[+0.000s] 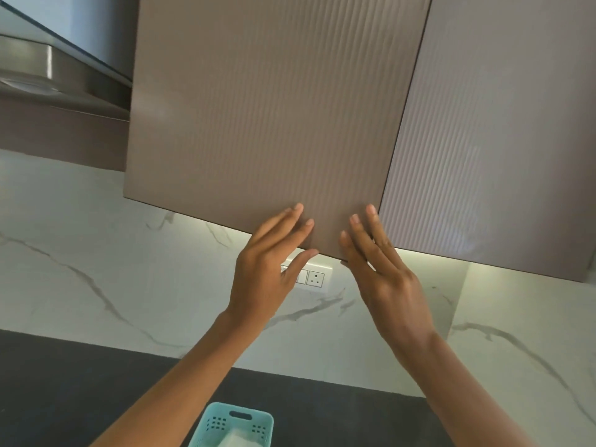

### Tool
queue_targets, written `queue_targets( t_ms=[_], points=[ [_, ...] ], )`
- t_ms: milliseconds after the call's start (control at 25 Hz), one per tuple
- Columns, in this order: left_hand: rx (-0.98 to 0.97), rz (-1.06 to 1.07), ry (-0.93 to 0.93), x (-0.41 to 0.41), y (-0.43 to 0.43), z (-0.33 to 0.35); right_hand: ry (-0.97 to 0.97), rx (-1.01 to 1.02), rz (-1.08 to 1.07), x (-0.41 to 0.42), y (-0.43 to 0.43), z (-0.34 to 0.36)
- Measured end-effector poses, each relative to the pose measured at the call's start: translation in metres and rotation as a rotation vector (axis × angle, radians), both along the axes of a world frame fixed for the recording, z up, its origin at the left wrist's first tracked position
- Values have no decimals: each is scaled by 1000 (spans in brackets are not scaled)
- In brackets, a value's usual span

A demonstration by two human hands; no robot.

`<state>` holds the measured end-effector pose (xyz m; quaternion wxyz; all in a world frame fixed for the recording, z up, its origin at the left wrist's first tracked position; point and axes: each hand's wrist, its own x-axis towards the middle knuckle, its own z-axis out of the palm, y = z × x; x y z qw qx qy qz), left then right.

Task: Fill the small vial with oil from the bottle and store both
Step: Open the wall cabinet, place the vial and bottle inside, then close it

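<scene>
So the left hand (267, 272) and right hand (387, 282) are touching the cabinet door (258, 124) corner flat-fingered, holding nothing; probably risking a slip off that handleless edge.

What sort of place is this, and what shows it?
Most likely a home kitchen: ribbed wall cabinet doors, a steel range hood, and a marble-look backsplash above a dark countertop.
</scene>
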<state>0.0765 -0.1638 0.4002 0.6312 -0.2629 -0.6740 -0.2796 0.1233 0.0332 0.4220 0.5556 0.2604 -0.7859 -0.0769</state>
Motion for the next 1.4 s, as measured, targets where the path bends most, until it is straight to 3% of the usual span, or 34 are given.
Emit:
queue_targets(
  t_ms=[280, 560, 1240, 1400],
  points=[
    [-189, 226, 12, -52, 18, -8, 138, -243, -165, -68, -28, -22],
    [-223, 271, -26, -87, 31, -11, 122, -425, -68, -115, -30, -21],
    [-307, 389, -79, -119, 33, -11, 139, -464, -12, -151, -30, -15],
    [-275, 368, -152, -104, 40, -5, 81, -571, 76, -143, -33, -11]
  ],
)
